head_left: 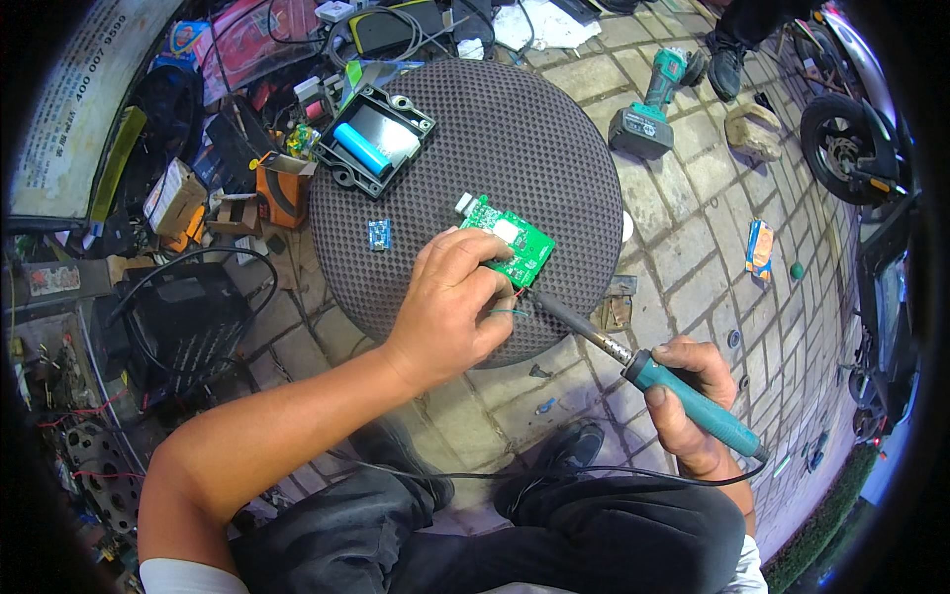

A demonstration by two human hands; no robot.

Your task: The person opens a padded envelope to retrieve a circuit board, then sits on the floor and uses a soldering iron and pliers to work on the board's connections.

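My left hand point(450, 302) is closed on a green circuit board point(529, 247) over a round black textured stool top point(564, 148). Thin wires come off the board's near edge, beside my fingers. In my right hand point(693, 401) is a soldering iron point(693, 406) with a teal handle, its tip at the board's near corner by the wires; I cannot tell whether it touches. Left of the board lies a small blue module point(379, 235). Farther back on the stool, a black open case point(401, 129) holds a blue cylindrical battery cell point(362, 148).
Tools, cables and parts crowd the left side, with an orange box point(281, 195) and a black cased unit point(188, 322). A green cordless power tool point(648, 109) stands on the paving at the back right. The iron's cord point(475, 475) crosses above my legs. Another person's shoe point(725, 67) is far right.
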